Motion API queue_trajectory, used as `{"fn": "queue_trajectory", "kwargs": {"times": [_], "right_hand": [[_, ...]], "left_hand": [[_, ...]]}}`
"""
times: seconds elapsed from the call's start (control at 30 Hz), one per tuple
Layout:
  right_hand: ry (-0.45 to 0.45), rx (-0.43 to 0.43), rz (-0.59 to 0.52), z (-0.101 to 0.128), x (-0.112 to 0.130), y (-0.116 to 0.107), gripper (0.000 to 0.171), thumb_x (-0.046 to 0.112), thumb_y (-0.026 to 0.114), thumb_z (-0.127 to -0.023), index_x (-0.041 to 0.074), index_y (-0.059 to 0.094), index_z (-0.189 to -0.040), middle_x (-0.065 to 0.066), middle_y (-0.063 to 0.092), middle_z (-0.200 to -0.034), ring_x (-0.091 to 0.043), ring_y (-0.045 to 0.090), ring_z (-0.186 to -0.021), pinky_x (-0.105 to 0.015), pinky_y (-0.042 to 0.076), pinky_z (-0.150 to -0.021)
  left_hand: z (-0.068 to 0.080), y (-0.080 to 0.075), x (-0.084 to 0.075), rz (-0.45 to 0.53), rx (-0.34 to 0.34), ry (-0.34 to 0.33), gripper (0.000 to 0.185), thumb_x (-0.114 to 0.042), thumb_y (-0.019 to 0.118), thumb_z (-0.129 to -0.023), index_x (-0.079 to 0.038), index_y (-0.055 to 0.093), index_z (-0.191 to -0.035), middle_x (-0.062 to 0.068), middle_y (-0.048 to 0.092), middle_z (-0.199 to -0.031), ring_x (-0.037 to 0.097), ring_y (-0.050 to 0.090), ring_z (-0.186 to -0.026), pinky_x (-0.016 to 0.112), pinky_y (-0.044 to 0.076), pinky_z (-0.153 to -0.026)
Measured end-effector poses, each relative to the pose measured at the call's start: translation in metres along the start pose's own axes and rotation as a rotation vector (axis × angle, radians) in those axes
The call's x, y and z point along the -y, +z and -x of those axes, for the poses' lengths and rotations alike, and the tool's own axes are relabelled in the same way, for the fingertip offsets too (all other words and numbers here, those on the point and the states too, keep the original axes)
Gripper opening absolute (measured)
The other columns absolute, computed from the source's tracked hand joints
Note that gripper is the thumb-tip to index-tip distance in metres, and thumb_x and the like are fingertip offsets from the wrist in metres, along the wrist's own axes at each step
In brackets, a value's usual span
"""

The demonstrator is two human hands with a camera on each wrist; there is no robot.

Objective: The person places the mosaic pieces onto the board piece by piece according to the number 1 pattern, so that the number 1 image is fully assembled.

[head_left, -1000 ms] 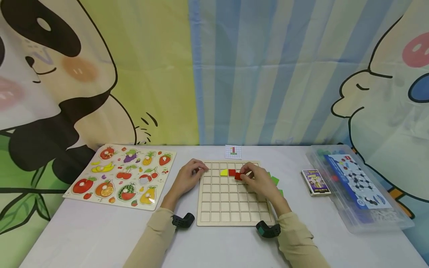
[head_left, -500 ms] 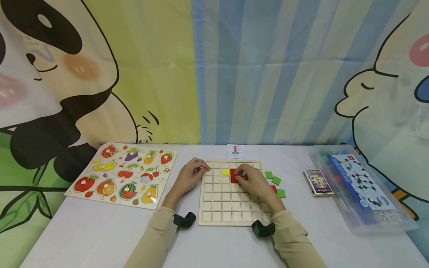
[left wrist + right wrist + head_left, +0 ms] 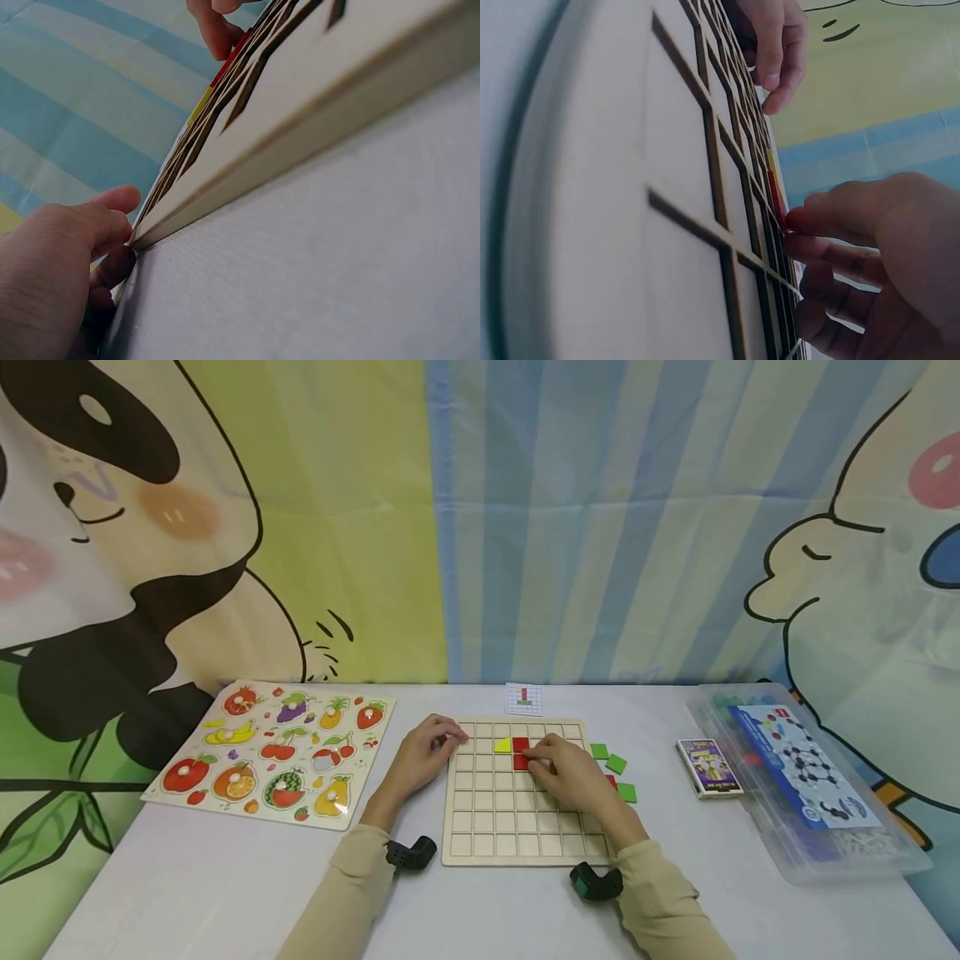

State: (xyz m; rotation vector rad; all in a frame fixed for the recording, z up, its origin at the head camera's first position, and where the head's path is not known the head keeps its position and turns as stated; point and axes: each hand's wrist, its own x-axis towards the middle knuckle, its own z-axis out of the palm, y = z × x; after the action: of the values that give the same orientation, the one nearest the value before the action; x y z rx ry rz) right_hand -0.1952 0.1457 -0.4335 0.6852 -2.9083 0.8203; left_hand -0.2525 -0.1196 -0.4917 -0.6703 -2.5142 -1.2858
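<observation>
A wooden grid board lies flat before me. Near its top, a yellow tile sits left of two red square tiles, one below the other. My right hand has curled fingers, with thumb and fingertip right at the lower red tile's right edge; the right wrist view shows these fingertips meeting the red strip of tile edge. My left hand rests at the board's upper left edge. Its relaxed fingers touch the corner in the left wrist view.
Green tiles and a partly hidden red one lie right of the board. A small pattern card is behind it. A fruit puzzle board lies left; a card box and a clear plastic case lie right.
My right hand has brought the second red tile leftward, from tilted over the grid to straight below the first. The left hand has stayed in place.
</observation>
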Motion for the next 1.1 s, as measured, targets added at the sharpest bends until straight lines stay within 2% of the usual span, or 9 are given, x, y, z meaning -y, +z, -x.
{"fn": "queue_trajectory", "kwargs": {"times": [0.23,0.4,0.67,0.9,1.1], "right_hand": [[0.016,0.030,-0.073,0.011,-0.009,-0.009,0.023,0.018,0.059,-0.093,0.010,0.066,-0.113,0.002,0.061,-0.097,-0.008,0.048,-0.070,-0.021,0.042,-0.063],[0.046,0.023,-0.126,0.019,-0.018,-0.018,0.027,0.016,0.057,-0.094,0.008,0.061,-0.119,-0.002,0.063,-0.101,-0.010,0.054,-0.077,-0.023,0.046,-0.065],[0.074,-0.017,-0.100,0.033,-0.031,-0.034,0.022,0.018,0.058,-0.094,0.009,0.062,-0.114,0.001,0.061,-0.095,-0.012,0.055,-0.077,-0.023,0.046,-0.063],[0.099,-0.034,-0.054,0.045,-0.047,-0.041,0.019,0.013,0.060,-0.092,0.007,0.064,-0.109,-0.001,0.062,-0.096,-0.011,0.055,-0.075,-0.022,0.046,-0.060],[0.089,-0.018,-0.010,0.056,-0.060,-0.043,0.018,0.010,0.065,-0.088,0.009,0.064,-0.106,-0.001,0.061,-0.096,-0.009,0.057,-0.080,-0.025,0.048,-0.067]], "left_hand": [[0.001,-0.002,-0.003,0.002,0.005,-0.001,0.012,-0.011,0.061,-0.091,-0.018,0.071,-0.092,-0.005,0.062,-0.102,0.008,0.057,-0.085,0.024,0.048,-0.073],[0.000,-0.003,-0.003,-0.006,0.011,-0.003,0.012,-0.011,0.061,-0.091,-0.017,0.071,-0.092,-0.005,0.062,-0.102,0.007,0.057,-0.085,0.024,0.047,-0.073],[-0.001,-0.003,-0.002,-0.009,0.014,-0.012,0.012,-0.011,0.061,-0.091,-0.018,0.071,-0.092,-0.005,0.062,-0.102,0.007,0.056,-0.084,0.024,0.047,-0.072],[0.000,-0.002,-0.003,-0.011,0.015,-0.022,0.013,-0.011,0.061,-0.091,-0.020,0.070,-0.092,-0.005,0.062,-0.102,0.008,0.056,-0.085,0.025,0.047,-0.073],[0.000,-0.002,-0.003,-0.015,0.014,-0.026,0.013,-0.012,0.061,-0.091,-0.020,0.070,-0.092,-0.005,0.062,-0.103,0.008,0.056,-0.085,0.026,0.047,-0.073]]}}
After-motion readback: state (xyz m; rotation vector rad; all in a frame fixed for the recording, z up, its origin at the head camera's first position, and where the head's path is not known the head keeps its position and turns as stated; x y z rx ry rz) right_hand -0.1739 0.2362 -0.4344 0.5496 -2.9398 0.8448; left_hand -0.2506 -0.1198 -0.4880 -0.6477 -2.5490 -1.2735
